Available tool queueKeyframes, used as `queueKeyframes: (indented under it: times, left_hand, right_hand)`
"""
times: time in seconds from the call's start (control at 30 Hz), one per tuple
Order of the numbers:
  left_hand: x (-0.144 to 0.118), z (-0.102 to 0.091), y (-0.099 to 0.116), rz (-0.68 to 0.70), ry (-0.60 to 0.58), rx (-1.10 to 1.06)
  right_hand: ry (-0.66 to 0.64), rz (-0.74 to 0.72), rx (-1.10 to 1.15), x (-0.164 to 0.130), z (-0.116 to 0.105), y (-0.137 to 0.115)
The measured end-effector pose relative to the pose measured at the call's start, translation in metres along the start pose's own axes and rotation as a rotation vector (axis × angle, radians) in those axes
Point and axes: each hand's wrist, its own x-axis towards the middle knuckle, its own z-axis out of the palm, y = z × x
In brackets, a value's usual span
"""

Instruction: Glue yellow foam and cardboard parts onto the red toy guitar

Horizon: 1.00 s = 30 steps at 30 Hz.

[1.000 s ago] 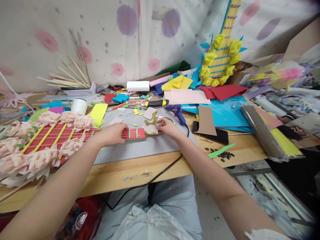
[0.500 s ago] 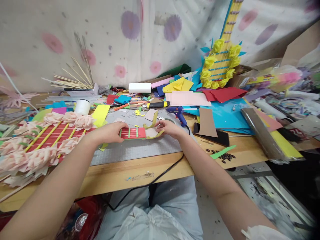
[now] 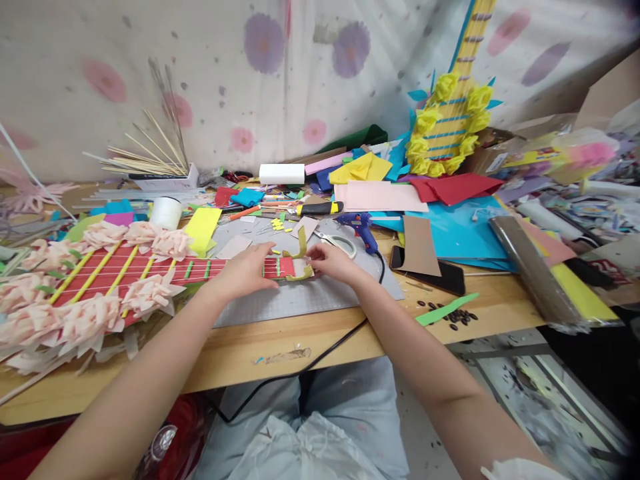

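Head view: left hand (image 3: 245, 272) presses flat, open, on red guitar neck (image 3: 200, 270); right hand (image 3: 333, 261) pinches olive strip (image 3: 300, 257) at its end.

red paper guitar (image 3: 150, 273) flat on mat, olive strip (image 3: 300, 248) at neck end

We take this for a craft workshop — a wooden table (image 3: 310, 347) strewn with coloured paper sheets (image 3: 383, 195), a glue gun (image 3: 361, 227), scissors (image 3: 336, 242), a cutting mat (image 3: 320, 293) and 2 paper guitars — red (image 3: 125, 273), yellow (image 3: 450, 113).
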Motion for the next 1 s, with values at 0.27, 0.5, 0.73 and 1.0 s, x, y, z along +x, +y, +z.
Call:
queueKeyframes:
  times: [0.27,0.5,0.73,1.0]
  left_hand:
    - [0.005,0.024,0.017,-0.001,0.148,-0.096]
    - [0.005,0.027,0.014,-0.017,0.159,-0.086]
    - [0.009,0.027,0.013,-0.070,0.116,-0.031]
    - [0.009,0.026,0.014,-0.066,0.115,-0.056]
  right_hand:
    - [-0.096,-0.214,-0.337,-0.015,-0.022,-0.003]
    - [-0.186,-0.296,-0.421,-0.021,-0.018,-0.001]
    - [-0.148,-0.305,-0.498,-0.022,-0.008,-0.003]
    - [-0.139,-0.278,-0.473,-0.023,-0.008,-0.004]
